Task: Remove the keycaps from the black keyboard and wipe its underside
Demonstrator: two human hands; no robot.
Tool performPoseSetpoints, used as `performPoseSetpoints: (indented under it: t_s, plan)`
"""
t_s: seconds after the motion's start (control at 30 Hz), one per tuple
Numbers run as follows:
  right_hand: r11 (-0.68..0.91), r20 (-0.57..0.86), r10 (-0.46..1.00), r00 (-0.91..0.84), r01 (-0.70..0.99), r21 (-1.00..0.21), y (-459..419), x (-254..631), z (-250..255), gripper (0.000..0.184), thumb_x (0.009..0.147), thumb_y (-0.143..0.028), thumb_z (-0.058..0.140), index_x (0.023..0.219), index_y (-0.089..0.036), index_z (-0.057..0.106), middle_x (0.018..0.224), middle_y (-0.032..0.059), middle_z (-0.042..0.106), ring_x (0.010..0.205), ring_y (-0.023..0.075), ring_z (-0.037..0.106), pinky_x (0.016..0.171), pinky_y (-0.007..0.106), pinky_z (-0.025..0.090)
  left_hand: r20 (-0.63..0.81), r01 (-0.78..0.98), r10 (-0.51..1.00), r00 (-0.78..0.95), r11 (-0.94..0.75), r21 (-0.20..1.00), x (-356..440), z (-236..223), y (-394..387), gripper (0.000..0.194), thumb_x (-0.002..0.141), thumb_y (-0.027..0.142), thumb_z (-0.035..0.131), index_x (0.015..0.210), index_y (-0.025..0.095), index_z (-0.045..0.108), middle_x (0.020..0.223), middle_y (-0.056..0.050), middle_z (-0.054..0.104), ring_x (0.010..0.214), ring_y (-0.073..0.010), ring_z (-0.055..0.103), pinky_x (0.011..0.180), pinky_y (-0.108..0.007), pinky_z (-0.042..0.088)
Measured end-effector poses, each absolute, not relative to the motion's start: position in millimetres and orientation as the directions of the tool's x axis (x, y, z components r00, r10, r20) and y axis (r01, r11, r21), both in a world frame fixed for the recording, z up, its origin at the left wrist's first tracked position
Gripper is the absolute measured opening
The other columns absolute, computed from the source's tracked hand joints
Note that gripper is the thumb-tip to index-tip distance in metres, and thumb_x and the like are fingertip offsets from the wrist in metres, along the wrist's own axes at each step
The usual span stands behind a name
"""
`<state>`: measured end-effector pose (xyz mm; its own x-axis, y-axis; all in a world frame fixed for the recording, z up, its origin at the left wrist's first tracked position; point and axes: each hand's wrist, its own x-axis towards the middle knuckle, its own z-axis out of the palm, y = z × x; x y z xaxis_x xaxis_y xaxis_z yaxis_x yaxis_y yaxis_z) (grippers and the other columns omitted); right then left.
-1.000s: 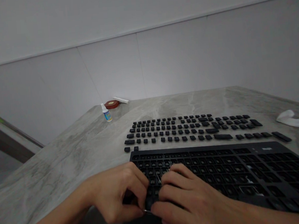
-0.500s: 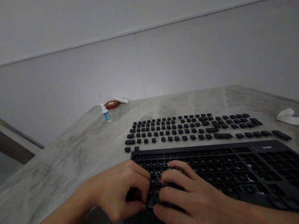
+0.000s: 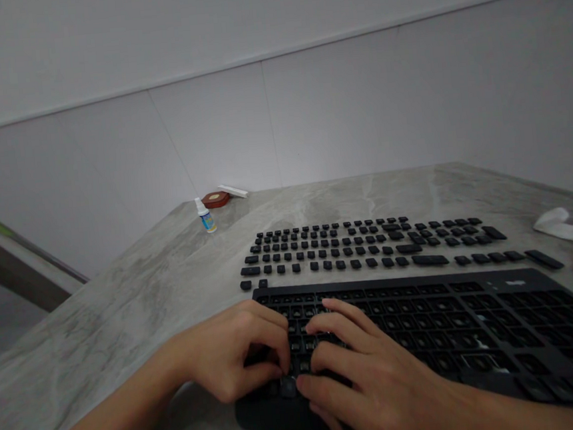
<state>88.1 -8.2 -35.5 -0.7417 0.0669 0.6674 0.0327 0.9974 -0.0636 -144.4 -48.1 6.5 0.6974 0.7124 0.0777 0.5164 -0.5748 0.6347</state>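
A black keyboard (image 3: 439, 295) lies in front of me, with most of its key sockets bare of caps. My left hand (image 3: 243, 352) is at its lower left corner, thumb and index finger pinched together; what they hold, if anything, is too small to make out. Just beside those fingertips a dark keycap (image 3: 288, 387) sits in the bottom row. My right hand (image 3: 365, 369) rests over the left half of the keyboard with fingers spread, its thumb tip close to that keycap.
Loose black keycaps (image 3: 325, 244) stand in rows behind the keyboard on the marbled table (image 3: 123, 303). A small spray bottle (image 3: 206, 216), a reddish-brown case (image 3: 215, 199) and a white strip (image 3: 234, 191) are at the back left. Crumpled white tissue (image 3: 571, 225) lies at the right.
My left fingertips have moved slightly up from the keyboard's bottom edge, and the keycap between my hands now shows. My right hand has shifted a little, its fingers still spread.
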Motion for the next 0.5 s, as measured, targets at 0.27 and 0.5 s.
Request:
performPoseSetpoints:
  t_s: [0.27,0.5]
  plan:
    - [0.995,0.561,0.088,-0.823,0.042,-0.094,-8.2,89.7,-36.1,0.015,0.099,-0.020,0.056,0.091,-0.020,0.069,0.079,-0.0010,0.066,0.081,0.0146,0.060,0.121,0.045,0.025,0.093,0.492,0.708,0.700,-0.573,0.655,-147.3,4.7,-43.4,0.010,0.087,0.011,0.063,0.081,0.016,0.069,0.075,-0.005,0.067,0.070,-0.0165,0.061,0.065,-0.025,0.046]
    - [0.981,0.470,0.094,-0.877,0.000,-0.195,-10.6,91.1,-29.5,0.021,0.099,-0.011,0.048,0.087,-0.017,0.064,0.084,0.0047,0.064,0.079,0.0174,0.057,0.080,0.030,0.049,0.102,0.490,0.727,0.679,-0.552,0.674,-147.5,3.3,-42.1,0.009,0.090,0.017,0.068,0.082,0.015,0.073,0.076,-0.004,0.067,0.072,-0.0150,0.062,0.067,-0.023,0.047]
